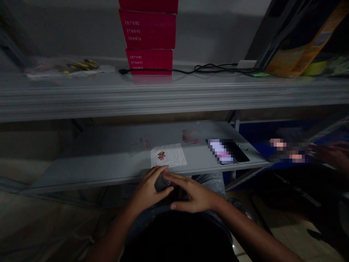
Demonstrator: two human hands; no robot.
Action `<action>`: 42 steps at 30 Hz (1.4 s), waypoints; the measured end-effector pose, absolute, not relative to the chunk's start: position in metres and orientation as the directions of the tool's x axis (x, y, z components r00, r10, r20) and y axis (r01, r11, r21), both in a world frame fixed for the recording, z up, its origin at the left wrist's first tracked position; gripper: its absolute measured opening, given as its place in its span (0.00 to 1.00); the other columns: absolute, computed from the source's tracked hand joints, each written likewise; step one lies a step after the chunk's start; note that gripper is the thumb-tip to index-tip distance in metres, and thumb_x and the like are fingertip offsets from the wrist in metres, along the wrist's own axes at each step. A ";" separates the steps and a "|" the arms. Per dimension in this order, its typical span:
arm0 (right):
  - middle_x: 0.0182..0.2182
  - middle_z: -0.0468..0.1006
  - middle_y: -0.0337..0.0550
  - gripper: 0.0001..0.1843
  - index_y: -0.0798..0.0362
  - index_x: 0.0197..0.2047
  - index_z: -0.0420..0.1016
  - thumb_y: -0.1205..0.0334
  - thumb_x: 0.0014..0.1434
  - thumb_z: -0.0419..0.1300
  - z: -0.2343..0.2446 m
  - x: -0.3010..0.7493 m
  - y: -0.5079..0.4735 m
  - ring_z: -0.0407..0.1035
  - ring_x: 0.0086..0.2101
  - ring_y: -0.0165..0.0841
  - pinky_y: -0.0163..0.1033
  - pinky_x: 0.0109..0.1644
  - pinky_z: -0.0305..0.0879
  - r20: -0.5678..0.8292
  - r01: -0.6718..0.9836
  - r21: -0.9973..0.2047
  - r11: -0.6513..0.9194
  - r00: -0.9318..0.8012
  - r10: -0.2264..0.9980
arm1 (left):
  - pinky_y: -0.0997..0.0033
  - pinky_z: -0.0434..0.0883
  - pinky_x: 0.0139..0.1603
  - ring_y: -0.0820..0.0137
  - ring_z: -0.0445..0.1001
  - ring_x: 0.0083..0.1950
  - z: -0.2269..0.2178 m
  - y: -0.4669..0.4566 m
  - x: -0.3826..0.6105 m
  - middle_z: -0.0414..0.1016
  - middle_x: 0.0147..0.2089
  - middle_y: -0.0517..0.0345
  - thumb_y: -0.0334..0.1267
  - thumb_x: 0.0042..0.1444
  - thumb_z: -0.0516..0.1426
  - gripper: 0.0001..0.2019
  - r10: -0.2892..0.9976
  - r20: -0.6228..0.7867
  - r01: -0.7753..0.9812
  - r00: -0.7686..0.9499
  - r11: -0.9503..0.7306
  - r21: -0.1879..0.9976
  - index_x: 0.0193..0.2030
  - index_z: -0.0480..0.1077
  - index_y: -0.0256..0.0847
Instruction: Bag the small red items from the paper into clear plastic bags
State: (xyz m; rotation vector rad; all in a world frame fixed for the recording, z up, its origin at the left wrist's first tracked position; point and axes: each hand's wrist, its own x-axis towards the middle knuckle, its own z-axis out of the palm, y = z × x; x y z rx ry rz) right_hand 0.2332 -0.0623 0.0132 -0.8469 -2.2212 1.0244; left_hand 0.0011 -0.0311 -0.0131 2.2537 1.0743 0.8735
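Note:
At the table's front edge, over my lap, my left hand (pixel 147 191) curls its fingers and thumb round a small see-through plastic bag (pixel 161 183). My right hand (pixel 192 194) meets it from the other side, its fingertips pinching the bag's upper edge and its thumb held lower, apart. What the bag contains is too dark to make out. Just beyond the hands, a white tissue (pixel 174 154) lies on the grey table (pixel 109 160). Several small pink and gold beads (pixel 161 155) are heaped on it.
Two clear bags lie behind the tissue: a flat one (pixel 139 146) and one with pink pieces (pixel 191 137). Phones (pixel 240 151) rest at right. A shelf (pixel 174 94) above bears red boxes (pixel 151 31) and a black cable (pixel 207 68). Another person's hand (pixel 331 154) shows far right.

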 end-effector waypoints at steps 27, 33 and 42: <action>0.59 0.75 0.50 0.31 0.50 0.66 0.68 0.52 0.62 0.66 0.012 0.216 -0.044 0.71 0.57 0.42 0.47 0.63 0.67 0.262 0.259 -0.761 0.595 -0.717 0.646 | 0.54 0.74 0.58 0.60 0.76 0.56 0.005 -0.012 -0.007 0.79 0.54 0.52 0.39 0.59 0.63 0.18 0.772 0.186 0.380 0.607 -0.488 0.785 0.56 0.74 0.49; 0.56 0.78 0.48 0.25 0.49 0.61 0.73 0.53 0.62 0.65 0.018 0.218 -0.027 0.73 0.54 0.40 0.46 0.59 0.69 0.289 0.261 -0.744 0.615 -0.704 0.648 | 0.53 0.73 0.59 0.59 0.76 0.57 0.000 0.004 -0.007 0.78 0.55 0.51 0.38 0.56 0.65 0.21 0.790 0.213 0.351 0.576 -0.474 0.808 0.57 0.73 0.48; 0.40 0.81 0.47 0.08 0.55 0.44 0.80 0.67 0.66 0.59 -0.001 0.230 0.066 0.74 0.35 0.33 0.37 0.41 0.68 0.416 0.523 -0.605 0.600 -0.434 0.799 | 0.55 0.72 0.59 0.60 0.78 0.52 -0.023 0.051 -0.007 0.80 0.50 0.50 0.43 0.55 0.65 0.23 0.945 0.315 0.206 0.089 -0.327 0.923 0.58 0.72 0.42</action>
